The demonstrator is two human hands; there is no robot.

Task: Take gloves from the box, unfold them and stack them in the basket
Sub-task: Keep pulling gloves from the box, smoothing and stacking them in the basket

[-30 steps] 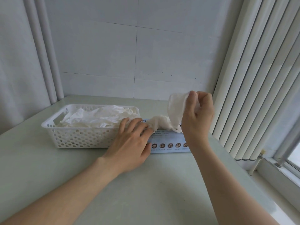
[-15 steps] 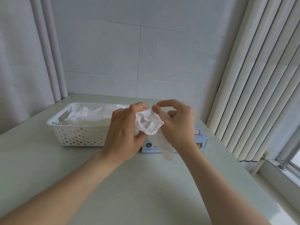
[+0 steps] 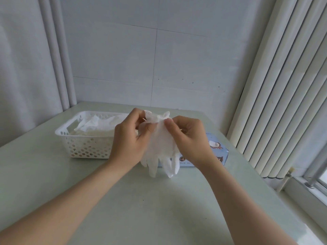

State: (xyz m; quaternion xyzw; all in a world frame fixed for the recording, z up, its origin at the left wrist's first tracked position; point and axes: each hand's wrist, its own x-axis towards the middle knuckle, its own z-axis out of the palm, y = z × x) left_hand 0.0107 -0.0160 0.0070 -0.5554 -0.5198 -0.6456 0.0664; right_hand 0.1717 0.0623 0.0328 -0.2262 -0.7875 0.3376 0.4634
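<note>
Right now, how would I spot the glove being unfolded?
Find the pale green table, with a white basket on its left and a blue box on its right. In front of them, the left hand and right hand pinch one glove by its cuff. Unlike the gloves lying in the basket, it hangs in the air, fingers down.

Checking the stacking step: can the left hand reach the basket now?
Probably yes: the open-topped basket lies close by the left hand, nothing between them; both it and the right hand pinch the glove.
</note>
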